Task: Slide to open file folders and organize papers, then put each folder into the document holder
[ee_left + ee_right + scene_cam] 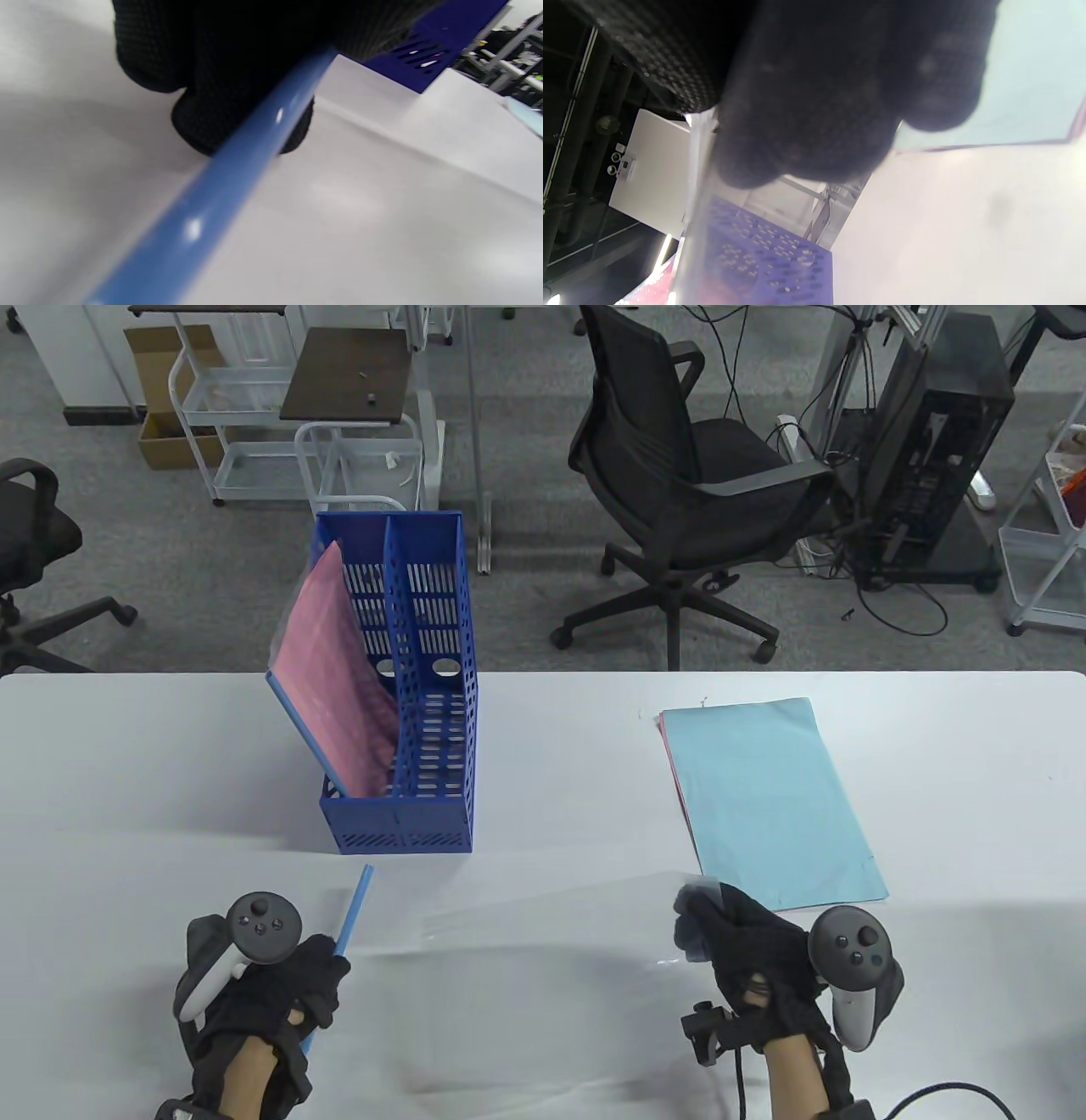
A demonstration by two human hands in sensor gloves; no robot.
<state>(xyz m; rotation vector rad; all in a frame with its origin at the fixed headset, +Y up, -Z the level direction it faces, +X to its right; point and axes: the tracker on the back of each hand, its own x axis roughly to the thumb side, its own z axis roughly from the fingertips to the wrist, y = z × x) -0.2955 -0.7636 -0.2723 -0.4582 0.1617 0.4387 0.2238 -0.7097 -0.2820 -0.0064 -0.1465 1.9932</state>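
Your left hand [254, 984] grips the blue slide bar [352, 912] at 7 o'clock; your right hand [747, 942] pinches the clear folder [543, 933] at 5 o'clock, in front of the document holder [424, 678]

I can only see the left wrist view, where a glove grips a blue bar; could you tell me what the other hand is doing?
Observer: The right hand pinches a corner of a clear plastic folder cover lying on the table.
Operator: Thank you. Is the blue bar attached to that cover?
Observer: The left hand holds the blue slide bar at the cover's left edge; I cannot tell whether it is fully off.
Operator: And is anything already in the blue holder?
Observer: Yes, the document holder has a pink folder leaning in its left compartment; the right one looks empty.
Operator: Are there papers left?
Observer: Light blue paper lies on pink sheets beyond the right hand.
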